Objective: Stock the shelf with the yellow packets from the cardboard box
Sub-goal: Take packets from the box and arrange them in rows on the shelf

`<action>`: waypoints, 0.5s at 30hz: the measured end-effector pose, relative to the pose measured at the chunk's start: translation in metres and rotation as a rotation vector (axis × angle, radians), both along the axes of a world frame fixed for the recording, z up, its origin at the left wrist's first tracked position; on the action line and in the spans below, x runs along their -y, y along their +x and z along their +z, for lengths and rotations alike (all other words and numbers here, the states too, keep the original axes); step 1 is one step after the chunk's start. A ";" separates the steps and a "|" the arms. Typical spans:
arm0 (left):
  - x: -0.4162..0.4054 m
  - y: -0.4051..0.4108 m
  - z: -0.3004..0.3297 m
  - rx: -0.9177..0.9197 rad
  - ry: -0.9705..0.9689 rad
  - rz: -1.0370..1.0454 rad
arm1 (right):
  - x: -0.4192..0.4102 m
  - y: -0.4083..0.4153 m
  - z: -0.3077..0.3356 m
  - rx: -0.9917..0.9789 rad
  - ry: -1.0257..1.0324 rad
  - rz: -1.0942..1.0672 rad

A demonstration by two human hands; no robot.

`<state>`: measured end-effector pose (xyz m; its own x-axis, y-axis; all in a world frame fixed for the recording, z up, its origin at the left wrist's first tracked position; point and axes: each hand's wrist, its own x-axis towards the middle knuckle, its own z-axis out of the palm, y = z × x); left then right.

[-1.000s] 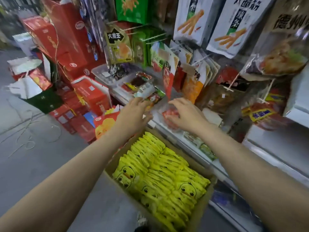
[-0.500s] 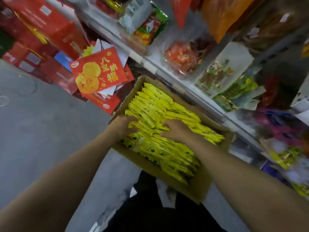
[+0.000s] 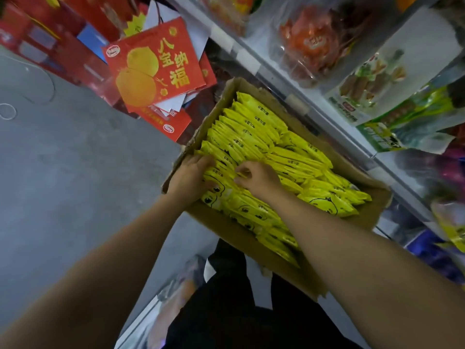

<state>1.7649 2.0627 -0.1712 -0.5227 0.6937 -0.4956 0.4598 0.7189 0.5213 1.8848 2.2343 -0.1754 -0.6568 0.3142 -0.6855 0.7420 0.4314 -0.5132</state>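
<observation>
An open cardboard box rests on my lap, packed with rows of yellow packets printed with black cartoon faces. My left hand lies at the box's near-left corner, fingers wrapped around the end of a bunch of packets. My right hand sits just right of it on the same bunch, thumb and fingers pinching packet tops. The shelf runs diagonally along the box's far side, its edge a pale rail.
Clear bags of snacks and green packets lie on the shelf. Red gift boxes lean on the floor left of the cardboard box. Grey concrete floor spreads to the left. My dark trousers show below the box.
Both hands came down from the shelf into the box and closed on packets at its near-left end. The view tilted downward toward the box.
</observation>
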 end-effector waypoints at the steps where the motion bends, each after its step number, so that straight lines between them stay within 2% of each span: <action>1: 0.002 0.000 -0.001 0.002 0.003 0.005 | 0.001 -0.001 -0.003 -0.003 0.037 0.004; 9: 0.007 0.005 -0.008 -0.007 -0.082 -0.039 | 0.014 -0.012 -0.018 0.004 0.224 0.040; 12: 0.008 0.007 -0.008 0.010 -0.124 0.027 | 0.014 -0.015 -0.017 0.025 0.148 -0.030; 15: 0.010 0.009 -0.005 -0.014 -0.127 0.060 | 0.002 -0.008 -0.005 0.000 -0.034 -0.131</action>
<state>1.7736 2.0526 -0.1758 -0.5689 0.5929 -0.5699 0.4205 0.8053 0.4180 1.8765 2.2324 -0.1802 -0.6116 0.3740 -0.6972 0.7909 0.3131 -0.5258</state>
